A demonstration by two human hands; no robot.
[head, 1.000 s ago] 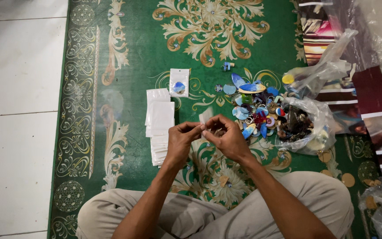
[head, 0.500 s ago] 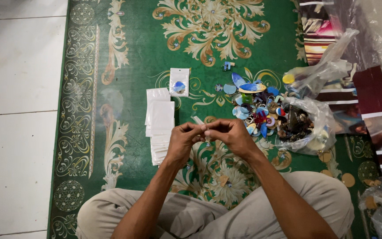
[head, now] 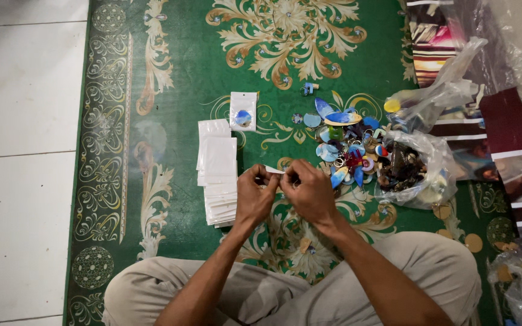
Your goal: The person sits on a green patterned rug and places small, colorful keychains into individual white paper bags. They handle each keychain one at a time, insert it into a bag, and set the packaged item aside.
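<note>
We sit on the green carpet [head: 176, 72]. Our left hand [head: 254, 196] and right hand [head: 310, 192] pinch a small white packet [head: 274, 171] between them, near the carpet's middle. We seem to be filling or closing it; the view is poor. A white packet stack [head: 219, 178] lies left, colourful trinkets [head: 345, 148] right.

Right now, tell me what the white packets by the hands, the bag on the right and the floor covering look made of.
White packets: flat stacked sleeves, probably paper card in glossy clear plastic, going by the sheen; not certain.
Bag: thin clear plastic film, crinkled, shiny, with dark trinkets showing through.
Floor covering: a woven or printed textile carpet, green with a cream ornament, matte.
</note>
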